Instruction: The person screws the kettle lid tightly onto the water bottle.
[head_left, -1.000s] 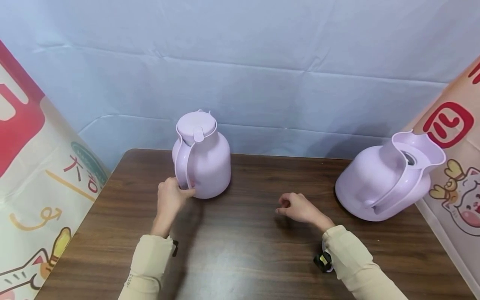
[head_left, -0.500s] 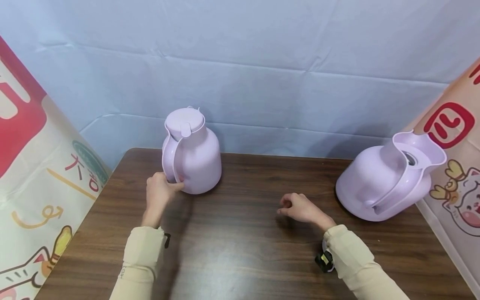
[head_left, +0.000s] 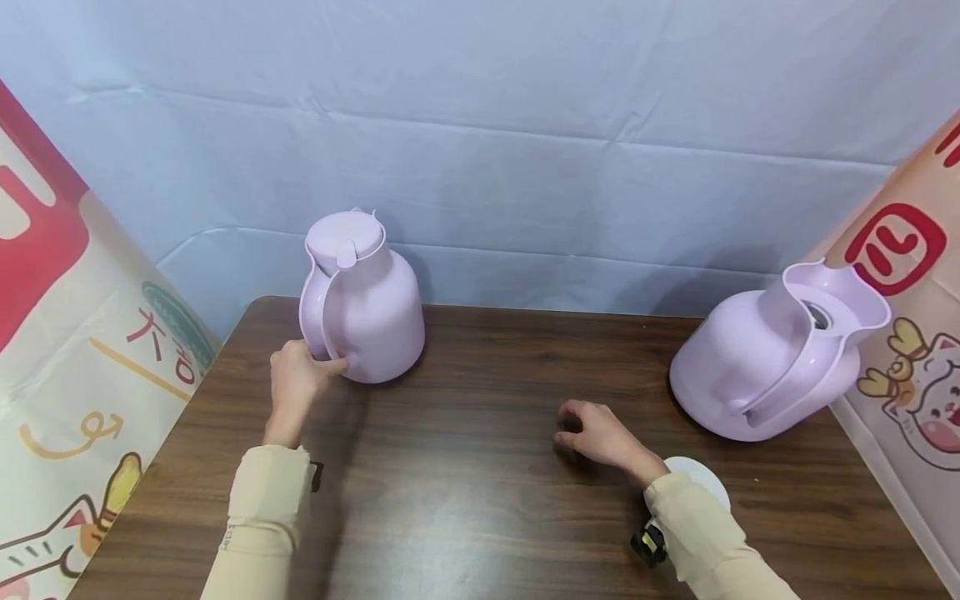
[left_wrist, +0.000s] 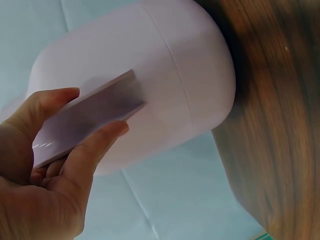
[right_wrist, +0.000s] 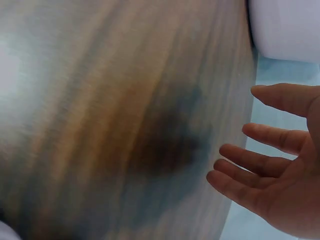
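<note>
A lilac thermos jug (head_left: 375,317) with its lid on stands upright at the back left of the table. My left hand (head_left: 294,379) grips the lower part of its handle (left_wrist: 90,115), thumb on one side and fingers on the other in the left wrist view. Over the middle right of the table hovers my right hand (head_left: 596,432), its fingers loosely bent and holding nothing; in the right wrist view the fingers (right_wrist: 260,162) are spread apart. To its right stands a second lilac thermos jug (head_left: 742,358), whose top is uncovered, showing a dark round opening.
A pale round disc (head_left: 701,477) lies on the wooden table (head_left: 465,467), partly hidden by my right sleeve. A light blue cloth (head_left: 480,167) hangs behind the back edge. Printed cloths flank the left and right sides.
The lidded jug has moved left along the table with my left hand on its handle. My right forearm has shifted slightly toward me, showing more of the pale disc.
</note>
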